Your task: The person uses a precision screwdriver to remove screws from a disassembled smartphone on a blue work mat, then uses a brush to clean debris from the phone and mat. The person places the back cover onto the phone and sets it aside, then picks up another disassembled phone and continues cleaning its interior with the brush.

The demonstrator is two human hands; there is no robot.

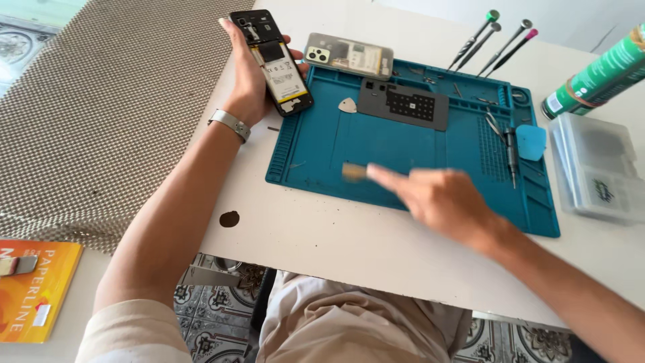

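Right hand (440, 198): blurred above blue mat (403, 144), grip pinched on small tan brush (354, 172), bristles low over mat.
Left hand (250, 70): grip wrapped around opened phone (271, 60), tilted upward, innards exposed for viewing.
Back cover (349, 55): parked at mat's far edge.
Counter (322, 235): white.

plate (403, 104) on mat (376, 144), screwdrivers (494, 37) behind

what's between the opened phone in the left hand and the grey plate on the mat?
A small white triangular pick lies on the blue mat between the phone and the grey plate, in the head view.
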